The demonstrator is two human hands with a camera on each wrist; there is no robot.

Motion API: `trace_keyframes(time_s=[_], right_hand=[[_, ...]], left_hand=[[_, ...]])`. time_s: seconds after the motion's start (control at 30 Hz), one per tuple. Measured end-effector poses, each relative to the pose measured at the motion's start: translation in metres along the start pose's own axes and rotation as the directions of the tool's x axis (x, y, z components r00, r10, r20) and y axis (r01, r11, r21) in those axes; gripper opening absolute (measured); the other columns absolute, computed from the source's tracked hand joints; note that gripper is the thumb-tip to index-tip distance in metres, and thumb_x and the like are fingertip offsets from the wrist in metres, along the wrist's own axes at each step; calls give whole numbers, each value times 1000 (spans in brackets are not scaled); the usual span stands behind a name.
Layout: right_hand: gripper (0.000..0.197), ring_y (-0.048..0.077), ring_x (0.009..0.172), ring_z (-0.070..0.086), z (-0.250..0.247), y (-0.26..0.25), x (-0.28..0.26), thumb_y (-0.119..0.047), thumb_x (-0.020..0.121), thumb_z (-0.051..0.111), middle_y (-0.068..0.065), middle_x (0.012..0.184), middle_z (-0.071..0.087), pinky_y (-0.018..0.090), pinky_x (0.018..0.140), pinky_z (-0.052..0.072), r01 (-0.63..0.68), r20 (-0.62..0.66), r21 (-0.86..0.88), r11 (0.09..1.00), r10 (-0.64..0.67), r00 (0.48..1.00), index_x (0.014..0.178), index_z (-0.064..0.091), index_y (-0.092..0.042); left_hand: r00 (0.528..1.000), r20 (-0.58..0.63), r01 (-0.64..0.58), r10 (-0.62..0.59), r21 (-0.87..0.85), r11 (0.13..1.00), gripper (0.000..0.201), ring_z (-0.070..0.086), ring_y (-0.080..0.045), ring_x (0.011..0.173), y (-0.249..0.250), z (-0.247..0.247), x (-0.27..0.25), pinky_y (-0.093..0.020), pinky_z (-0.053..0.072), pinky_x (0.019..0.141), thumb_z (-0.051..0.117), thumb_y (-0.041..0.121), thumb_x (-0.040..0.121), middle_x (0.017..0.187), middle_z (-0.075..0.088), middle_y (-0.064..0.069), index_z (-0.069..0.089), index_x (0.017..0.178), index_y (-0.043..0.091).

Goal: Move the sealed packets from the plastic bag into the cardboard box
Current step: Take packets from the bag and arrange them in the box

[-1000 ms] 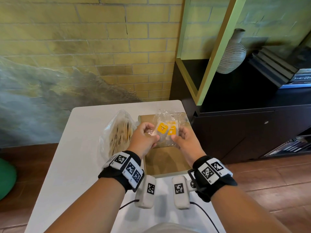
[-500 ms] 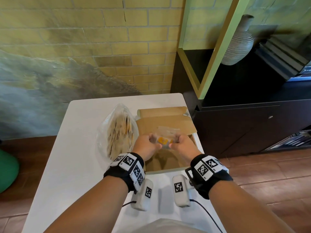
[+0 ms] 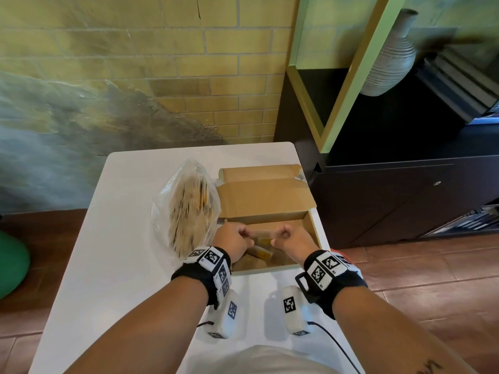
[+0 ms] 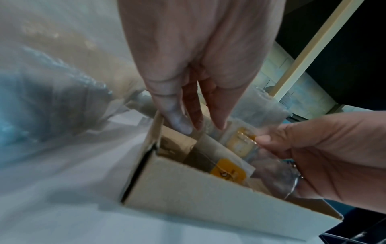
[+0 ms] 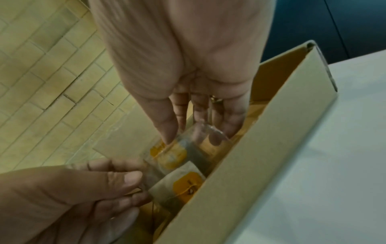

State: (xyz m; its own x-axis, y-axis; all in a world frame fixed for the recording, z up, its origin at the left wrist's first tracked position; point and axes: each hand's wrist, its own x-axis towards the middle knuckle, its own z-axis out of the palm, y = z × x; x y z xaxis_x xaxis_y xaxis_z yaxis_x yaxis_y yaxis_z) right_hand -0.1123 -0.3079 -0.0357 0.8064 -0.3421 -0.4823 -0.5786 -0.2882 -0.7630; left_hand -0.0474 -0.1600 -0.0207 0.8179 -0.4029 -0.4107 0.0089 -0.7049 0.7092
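An open cardboard box [image 3: 315,231] lies on the white table, right of a clear plastic bag [image 3: 186,209] stuffed with sealed packets. Both hands are down inside the box. My left hand [image 3: 244,238] pinches the left end of a clear sealed packet [image 3: 263,234] with a yellow label, and my right hand [image 3: 280,237] pinches its right end. In the right wrist view the thumb and fingers [image 5: 167,132] clamp the packet [image 5: 173,153] just above another packet [image 5: 183,183] lying in the box. The left wrist view shows the held packet [image 4: 240,143] over the box wall [image 4: 198,198].
The box lid [image 3: 264,198] lies folded open toward the wall. A dark cabinet [image 3: 391,198] stands close to the table's right edge, with a ribbed vase [image 3: 388,66] on it. Bare table [image 3: 108,265] stretches left of the bag and in front of the box.
Both hands have lowered the packet from above the box lid down into the box. The bag and the box have not moved.
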Motion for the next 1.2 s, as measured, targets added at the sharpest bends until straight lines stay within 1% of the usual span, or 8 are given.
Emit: trace_keyframes(time_s=[0.17, 0.27, 0.47, 0.6, 0.67, 0.87, 1.03, 1.2], right_hand=[[27, 18, 85, 57, -2, 10, 4, 1, 81, 56, -1, 87, 61, 23, 75, 43, -37, -19, -157, 987, 35, 999, 73, 51, -24], [17, 18, 89, 56, -6, 9, 1, -7, 84, 56, 0, 95, 59, 25, 79, 43, -92, 5, -205, 974, 95, 995, 95, 58, -20], [57, 15, 98, 52, -17, -2, -10, -19, 74, 64, 2, 115, 58, 21, 79, 41, -92, 277, -202, 975, 147, 950, 129, 53, -14], [7, 14, 79, 57, -17, 2, -11, -13, 82, 61, -2, 84, 61, 20, 63, 41, -6, 59, -325, 946, 26, 998, 82, 60, -21], [23, 11, 69, 55, -21, 4, -9, -13, 83, 59, -6, 71, 58, 18, 56, 39, 22, -64, -318, 948, -45, 997, 64, 54, -24], [23, 9, 60, 47, -37, -9, -12, -3, 81, 63, -3, 65, 54, 15, 57, 40, 209, -163, 52, 976, -199, 966, 66, 55, -18], [20, 14, 62, 49, -36, -11, -13, 0, 89, 53, 6, 76, 60, 21, 57, 43, 181, -130, 348, 920, -143, 981, 74, 52, -14], [19, 17, 75, 56, -17, -9, -12, -2, 90, 53, 8, 87, 65, 27, 68, 47, 136, -57, 327, 935, -124, 991, 77, 51, -15]], left_hand=[[999, -25, -22, 23, 31, 999, 10, 55, -13, 84, 1, 2, -1, -18, 38, 67, 63, 11, 85, 95, 67, -4, 70, 93, 10], [998, -54, -28, 31, 67, 997, 10, 53, -12, 82, 1, 2, 0, -18, 36, 66, 61, 13, 87, 89, 61, 1, 68, 94, 12], [995, -100, -4, 7, 32, 999, 4, 51, -15, 79, 0, 0, 2, -22, 36, 72, 59, 13, 88, 74, 54, 5, 60, 85, 17], [996, -91, 19, -21, -25, 1000, 14, 50, -15, 74, 1, 0, 4, -23, 36, 67, 59, 13, 88, 67, 49, 8, 54, 77, 19], [995, -91, 22, -30, -86, 996, 20, 51, -17, 73, 2, -2, 4, -23, 38, 63, 58, 13, 88, 70, 52, 5, 51, 72, 22], [997, -51, 37, -56, -311, 950, 23, 52, -19, 74, 1, -6, 5, -32, 44, 74, 57, 12, 88, 77, 56, 1, 48, 70, 21], [978, -8, 174, -209, -518, 837, 25, 50, -14, 74, 9, -4, 8, -31, 51, 71, 49, 9, 93, 83, 51, -2, 43, 71, 19], [978, 54, 198, -203, -565, 801, 21, 50, -20, 93, 18, -3, 2, -27, 54, 66, 46, 13, 96, 97, 49, -3, 42, 77, 19]])
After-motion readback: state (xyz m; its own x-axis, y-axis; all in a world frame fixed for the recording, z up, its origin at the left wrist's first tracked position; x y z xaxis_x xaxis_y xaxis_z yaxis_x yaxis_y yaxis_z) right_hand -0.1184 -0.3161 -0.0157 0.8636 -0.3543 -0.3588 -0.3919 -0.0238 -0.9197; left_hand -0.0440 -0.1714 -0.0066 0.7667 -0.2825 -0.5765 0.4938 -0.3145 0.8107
